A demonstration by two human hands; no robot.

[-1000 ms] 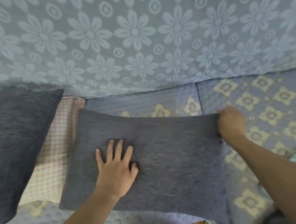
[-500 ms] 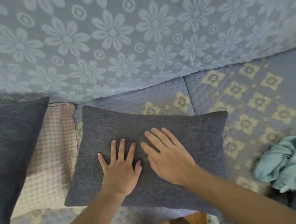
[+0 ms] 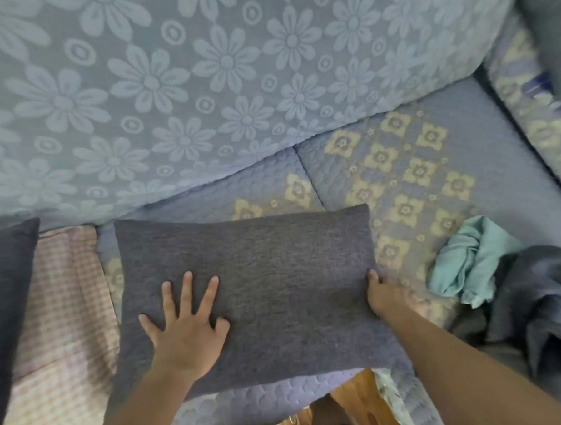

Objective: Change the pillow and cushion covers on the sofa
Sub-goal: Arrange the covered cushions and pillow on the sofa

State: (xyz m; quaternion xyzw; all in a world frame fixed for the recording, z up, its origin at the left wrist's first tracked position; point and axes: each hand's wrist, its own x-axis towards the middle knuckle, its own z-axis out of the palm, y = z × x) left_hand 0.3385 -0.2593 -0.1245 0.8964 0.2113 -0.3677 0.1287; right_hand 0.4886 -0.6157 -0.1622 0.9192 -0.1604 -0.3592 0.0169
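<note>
While the left hand [image 3: 184,328] lies flat with fingers spread on the grey cushion [image 3: 260,288], which sits on the sofa seat [image 3: 410,173], the right hand [image 3: 382,296] grips its right edge. Judged from this, the cover is being smoothed: press down left, pull gently right, evenly.

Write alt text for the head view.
A person's left hand presses flat on a grey cushion lying on a quilted sofa seat, while the right hand grips its right edge. Crumpled teal cloth lies to the right.
</note>
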